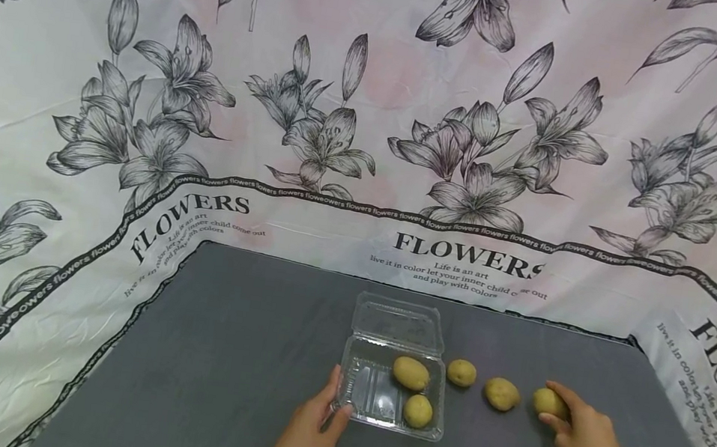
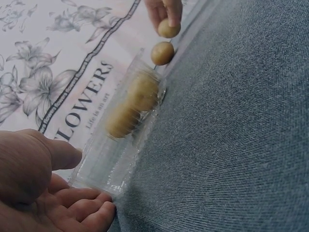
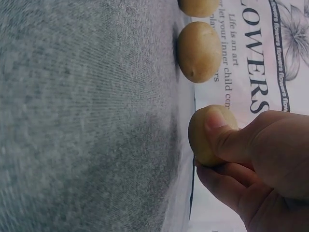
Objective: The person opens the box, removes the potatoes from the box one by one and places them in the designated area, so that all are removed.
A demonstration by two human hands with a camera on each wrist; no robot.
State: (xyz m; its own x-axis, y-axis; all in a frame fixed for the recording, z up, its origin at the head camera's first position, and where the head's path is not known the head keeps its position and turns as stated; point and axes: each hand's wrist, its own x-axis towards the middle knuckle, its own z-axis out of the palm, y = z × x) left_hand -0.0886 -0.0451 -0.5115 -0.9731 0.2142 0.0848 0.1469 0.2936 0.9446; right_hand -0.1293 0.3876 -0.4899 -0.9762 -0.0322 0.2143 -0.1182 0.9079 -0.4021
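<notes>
A clear plastic clamshell container [image 1: 366,422] stands with its lid raised at the back. Inside, toward its right side, lie two yellowish potatoes, one at the back [image 1: 410,373] and one in front [image 1: 418,411]. My left hand [image 1: 313,425] holds the container's left front corner between thumb and fingers; in the left wrist view its thumb [image 2: 67,155] meets the plastic edge. On the right, my right hand [image 1: 589,435] pinches a potato [image 1: 547,402], with the thumb [image 3: 217,121] across it in the right wrist view. Whether this potato touches the table is unclear.
Two more potatoes sit on the dark grey table [image 1: 232,358] between container and right hand: one near the container [image 1: 461,373], another farther right [image 1: 501,394]. A flower-printed cloth [image 1: 303,231] hangs behind and beside the table.
</notes>
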